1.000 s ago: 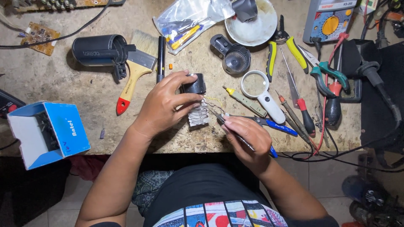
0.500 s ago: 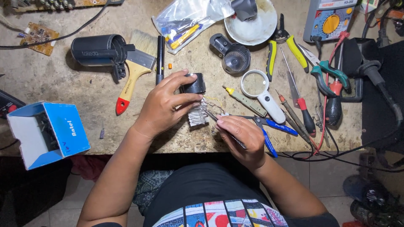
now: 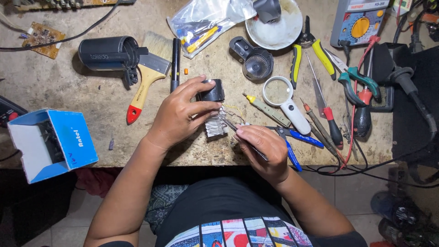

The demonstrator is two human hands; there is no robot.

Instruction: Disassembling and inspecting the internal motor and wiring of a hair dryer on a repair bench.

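My left hand (image 3: pixel 180 112) grips a small black device (image 3: pixel 211 91) with a finned silver heat sink (image 3: pixel 215 128) and thin wires hanging from it, just above the workbench's front edge. My right hand (image 3: pixel 263 151) holds metal tweezers (image 3: pixel 233 128), their tips at the wires beside the heat sink. The two hands almost touch over the part.
On the worn workbench (image 3: pixel 68 87) lie a black cylinder (image 3: pixel 105 54), a paintbrush (image 3: pixel 146 77), a black pen (image 3: pixel 175 64), a magnifier (image 3: pixel 286 103), screwdrivers (image 3: pixel 322 121), pliers (image 3: pixel 308 50), a white bowl (image 3: pixel 274 27), a multimeter (image 3: pixel 359 20). An open blue box (image 3: pixel 55 142) stands left.
My right hand with the tweezers has shifted slightly at the wires. The left hand keeps its hold with small finger adjustments.
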